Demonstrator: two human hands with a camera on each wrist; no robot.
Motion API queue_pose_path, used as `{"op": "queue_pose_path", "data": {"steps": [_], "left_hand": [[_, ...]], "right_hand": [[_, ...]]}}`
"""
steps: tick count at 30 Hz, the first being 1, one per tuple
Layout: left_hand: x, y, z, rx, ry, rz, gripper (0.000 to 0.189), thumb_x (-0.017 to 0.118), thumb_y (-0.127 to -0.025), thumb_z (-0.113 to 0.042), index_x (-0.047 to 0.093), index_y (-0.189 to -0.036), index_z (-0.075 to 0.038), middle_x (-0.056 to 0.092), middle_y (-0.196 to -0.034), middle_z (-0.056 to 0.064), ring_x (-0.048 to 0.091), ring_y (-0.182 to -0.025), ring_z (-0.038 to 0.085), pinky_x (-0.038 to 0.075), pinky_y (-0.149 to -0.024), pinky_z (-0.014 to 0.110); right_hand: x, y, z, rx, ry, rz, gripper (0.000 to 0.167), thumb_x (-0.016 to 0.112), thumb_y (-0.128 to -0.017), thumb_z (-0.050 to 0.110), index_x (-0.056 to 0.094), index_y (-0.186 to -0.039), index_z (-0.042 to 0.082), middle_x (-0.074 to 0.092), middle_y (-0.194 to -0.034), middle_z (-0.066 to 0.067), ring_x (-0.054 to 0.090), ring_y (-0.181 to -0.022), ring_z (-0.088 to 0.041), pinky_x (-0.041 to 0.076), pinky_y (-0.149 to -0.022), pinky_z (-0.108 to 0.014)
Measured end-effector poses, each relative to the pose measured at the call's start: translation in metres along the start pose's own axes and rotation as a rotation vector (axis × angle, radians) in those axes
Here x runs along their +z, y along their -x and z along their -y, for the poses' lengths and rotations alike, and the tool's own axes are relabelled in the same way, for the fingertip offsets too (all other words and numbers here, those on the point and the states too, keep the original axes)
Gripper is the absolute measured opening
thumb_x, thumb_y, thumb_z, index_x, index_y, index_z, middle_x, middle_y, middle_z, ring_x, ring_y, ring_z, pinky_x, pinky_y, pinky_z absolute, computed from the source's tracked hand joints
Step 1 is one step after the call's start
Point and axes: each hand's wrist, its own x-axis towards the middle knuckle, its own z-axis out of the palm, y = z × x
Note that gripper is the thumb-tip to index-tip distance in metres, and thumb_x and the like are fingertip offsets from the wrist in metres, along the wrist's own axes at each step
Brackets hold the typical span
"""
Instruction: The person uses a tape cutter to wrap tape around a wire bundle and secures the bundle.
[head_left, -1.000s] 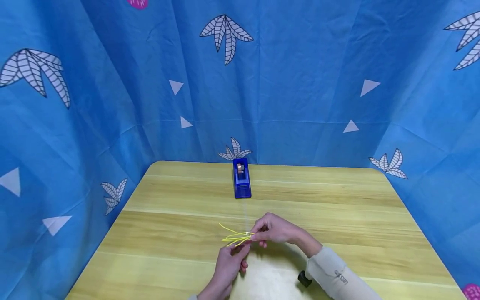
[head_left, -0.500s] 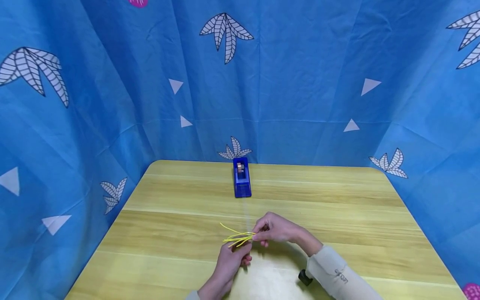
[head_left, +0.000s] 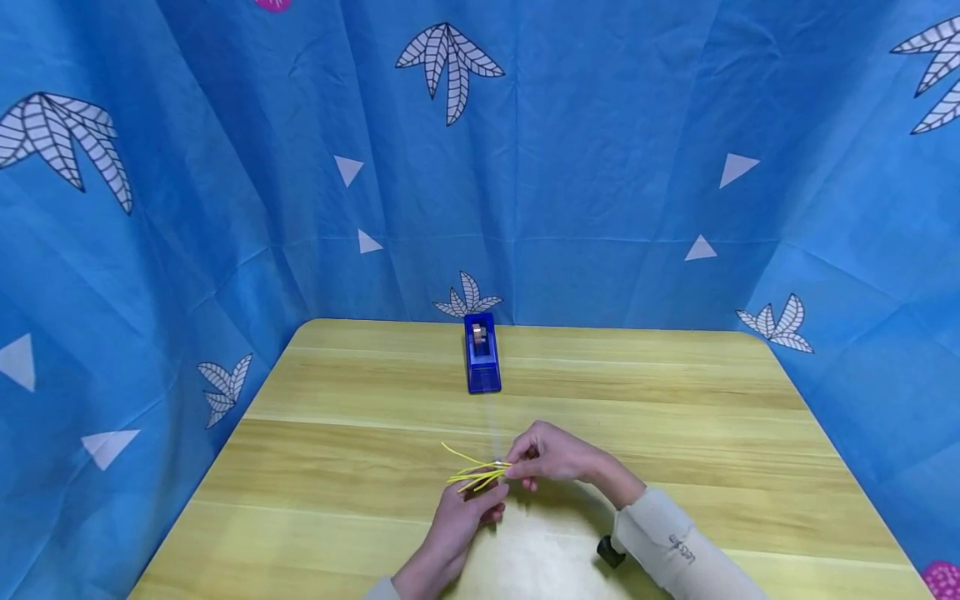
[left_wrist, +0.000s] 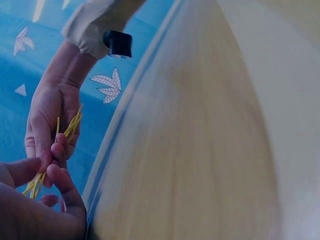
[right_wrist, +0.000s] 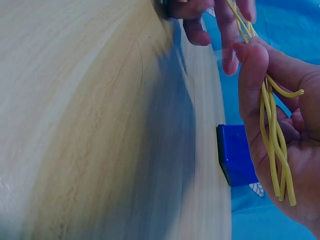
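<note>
A bundle of thin yellow wires (head_left: 468, 477) is held just above the table, its loose ends fanning left in the head view. My right hand (head_left: 555, 455) pinches it between thumb and fingertips. More wire ends (right_wrist: 272, 135) hang across that palm in the right wrist view. From below, my left hand (head_left: 456, 521) has its thumb and curled fingers around the bundle's other side, close to the right fingertips; exact contact is partly hidden. A clear tape strip (head_left: 492, 425) stretches from the blue tape dispenser (head_left: 483, 375) to the bundle, where its end is hidden.
The wooden table (head_left: 675, 417) is backed by a blue patterned curtain (head_left: 600, 183). The dispenser stands at the table's far edge, near the middle. A black wrist camera (head_left: 611, 552) sits under the right sleeve (head_left: 663, 533).
Both hands and the wires have shifted very slightly, the left thumb a little to the right. The grip on the bundle looks the same, and the tape stays stretched out.
</note>
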Motion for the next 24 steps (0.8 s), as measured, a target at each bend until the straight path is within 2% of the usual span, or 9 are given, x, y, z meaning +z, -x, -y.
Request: {"op": "queue_pose_path", "data": {"steps": [3,6,11,17,19,24], "left_hand": [[-0.002,-0.001,0.000,-0.017,0.080,0.055,0.035,0.075,-0.094,-0.013,0.066,-0.123,0.004,0.070,-0.095,-0.003,0.067,-0.085,0.009,0.058,-0.080,0.022],[-0.002,-0.003,0.000,-0.019,0.125,0.070,0.036,0.074,-0.095,-0.015,0.066,-0.127,0.002,0.072,-0.097,-0.003,0.067,-0.091,0.010,0.057,-0.087,0.024],[-0.002,-0.005,0.000,0.005,0.165,0.043,0.040,0.072,-0.097,-0.013,0.062,-0.131,0.006,0.073,-0.101,-0.001,0.067,-0.093,0.009,0.056,-0.090,0.024],[-0.001,-0.009,0.001,0.018,0.219,0.009,0.048,0.071,-0.097,-0.012,0.057,-0.137,0.010,0.069,-0.131,0.005,0.069,-0.096,0.007,0.055,-0.089,0.020],[-0.001,-0.010,0.001,0.021,0.226,0.006,0.049,0.070,-0.098,-0.012,0.055,-0.139,0.010,0.067,-0.136,0.006,0.068,-0.096,0.007,0.055,-0.089,0.020],[0.000,-0.012,0.003,0.021,0.239,0.003,0.051,0.069,-0.099,-0.012,0.052,-0.143,0.009,0.069,-0.125,0.004,0.066,-0.094,0.006,0.054,-0.087,0.019]], "right_hand": [[0.000,-0.001,0.000,0.000,-0.003,0.003,0.010,0.072,-0.094,0.000,0.078,-0.100,-0.003,0.073,-0.083,-0.021,0.062,-0.059,-0.010,0.053,-0.055,-0.018],[0.000,-0.001,0.000,0.001,-0.006,0.007,0.010,0.071,-0.094,0.000,0.079,-0.101,-0.002,0.074,-0.084,-0.022,0.063,-0.059,-0.009,0.052,-0.055,-0.018],[0.001,-0.001,0.001,-0.004,0.003,0.006,0.010,0.072,-0.094,0.002,0.080,-0.101,-0.001,0.073,-0.083,-0.029,0.062,-0.058,-0.010,0.049,-0.053,-0.017],[0.002,-0.003,0.001,0.012,0.007,-0.008,0.010,0.072,-0.095,0.002,0.080,-0.099,0.000,0.072,-0.082,-0.031,0.061,-0.056,-0.009,0.047,-0.052,-0.017],[0.003,-0.003,0.001,0.019,0.007,-0.013,0.010,0.072,-0.095,0.001,0.080,-0.099,0.001,0.072,-0.083,-0.031,0.061,-0.056,-0.009,0.047,-0.052,-0.017],[0.004,-0.002,0.001,0.043,0.021,-0.031,0.010,0.072,-0.095,0.002,0.081,-0.098,0.003,0.073,-0.083,-0.029,0.062,-0.056,-0.010,0.041,-0.048,-0.015]]}}
